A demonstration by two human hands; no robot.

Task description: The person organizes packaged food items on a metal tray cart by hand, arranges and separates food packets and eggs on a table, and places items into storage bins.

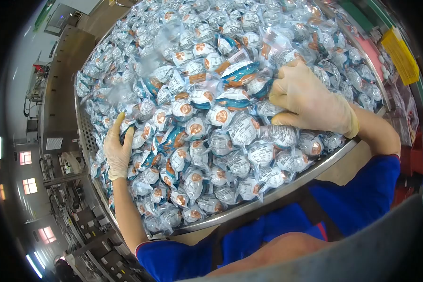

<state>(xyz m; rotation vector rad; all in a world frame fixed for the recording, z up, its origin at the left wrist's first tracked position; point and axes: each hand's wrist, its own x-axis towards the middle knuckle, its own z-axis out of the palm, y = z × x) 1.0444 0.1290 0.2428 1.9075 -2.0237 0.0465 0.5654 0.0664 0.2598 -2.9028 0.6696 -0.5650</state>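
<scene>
Many small sealed packets (243,130), clear and white with orange and teal print, fill a large metal tray (286,191). My left hand (118,146), in a pale glove, is at the tray's left side, its thumb and fingers apart around a packet with a dark teal edge (123,134). Over the right part of the heap is my right hand (310,98), also gloved, its fingers curled down onto the packets beside a teal and white one (259,85). What its fingertips hold, if anything, is hidden.
A yellow sign (400,55) stands beyond the tray's right edge, near a pink surface (365,50). On the left are a steel cabinet (63,89) and dark machinery (87,218). The tray's metal rim curves close to my body.
</scene>
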